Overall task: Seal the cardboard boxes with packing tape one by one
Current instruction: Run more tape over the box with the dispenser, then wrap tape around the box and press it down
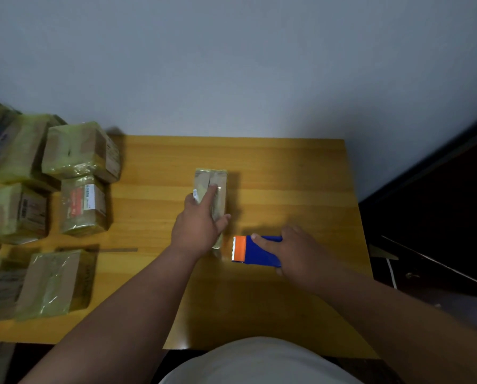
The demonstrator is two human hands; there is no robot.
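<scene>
A narrow cardboard box (218, 180) wrapped in yellowish tape lies lengthwise in the middle of the wooden table (287, 176). My left hand (197, 225) rests on top of it, index finger stretched along the box's centre seam and thumb against its right side. Just right of the box's near end, my right hand (295, 252) grips a blue tape dispenser (259, 252) with an orange head and a toothed cutter facing left. The dispenser is close to the table surface and apart from the box.
Several cardboard boxes (79, 151) wrapped in yellowish tape are stacked and spread over the table's left side. A grey wall runs behind the table. Dark furniture (439, 203) stands off the right edge.
</scene>
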